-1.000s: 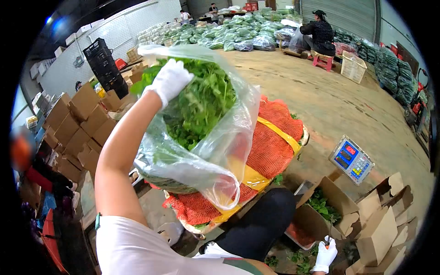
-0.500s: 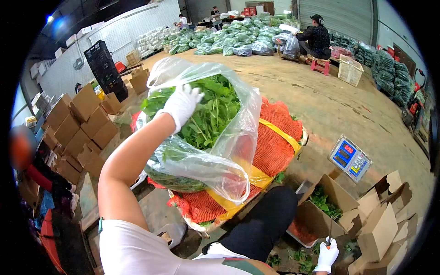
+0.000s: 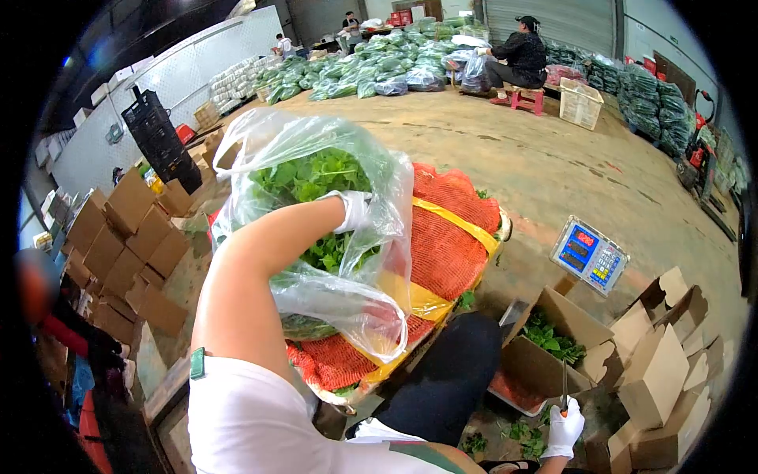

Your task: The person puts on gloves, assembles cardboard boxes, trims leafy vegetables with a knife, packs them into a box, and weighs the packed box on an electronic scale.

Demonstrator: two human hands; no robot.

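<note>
My left hand (image 3: 354, 210), in a white glove, reaches inside a clear plastic bag (image 3: 251, 142) of leafy greens (image 3: 316, 175). Its fingers point down against the bag's right inner side and are mostly hidden. The bag rests on red mesh sacks (image 3: 447, 251) bound with a yellow strap (image 3: 462, 222). Low at the right, my right hand (image 3: 564, 430), also gloved in white, is closed around the handle of a knife (image 3: 564, 387), its thin blade pointing up. Just above it, an open cardboard box (image 3: 553, 365) holds loose greens (image 3: 550, 333).
A weighing-scale display (image 3: 589, 254) stands right of the sacks. Open cartons (image 3: 651, 387) crowd the lower right; more boxes (image 3: 130, 237) are stacked left. Black crates (image 3: 162, 138) stand behind. Across the floor a person (image 3: 521, 59) sits beside bagged greens (image 3: 371, 67).
My left hand has moved from atop the greens toward the bag's right inner side, and its fingers have gone out of sight. The right hand keeps the knife, whose blade now shows more clearly.
</note>
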